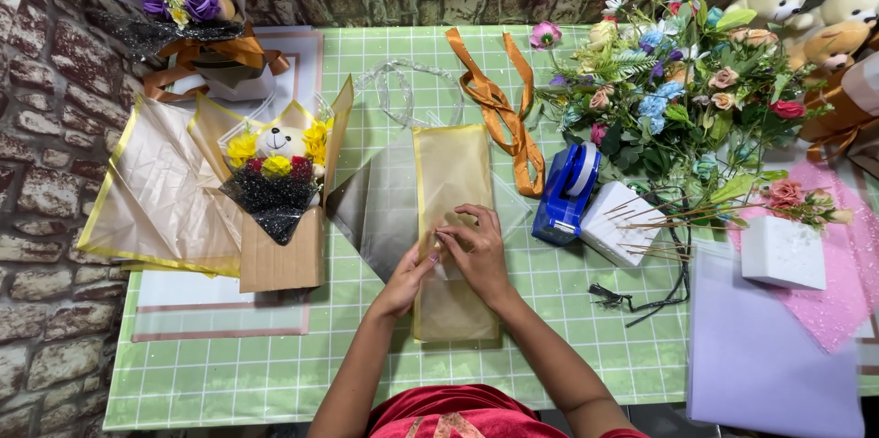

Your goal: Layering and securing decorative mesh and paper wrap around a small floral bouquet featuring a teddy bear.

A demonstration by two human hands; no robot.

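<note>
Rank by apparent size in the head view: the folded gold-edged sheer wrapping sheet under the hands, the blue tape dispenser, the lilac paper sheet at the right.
1. Lilac paper sheet, though cut off by the frame
2. Folded gold-edged sheer wrapping sheet
3. Blue tape dispenser

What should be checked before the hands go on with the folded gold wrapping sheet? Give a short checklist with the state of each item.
1. Both hands on the gold sheet: ok, left hand and right hand meet at its middle.
2. Sheet lying flat on the table: ok.
3. Tape dispenser close by: ok, just right of the sheet.
4. Tape piece between the fingers: cannot tell.
5. Orange ribbon clear of the sheet: ok.
6. Small bear bouquet clear of the sheet: ok.
</note>
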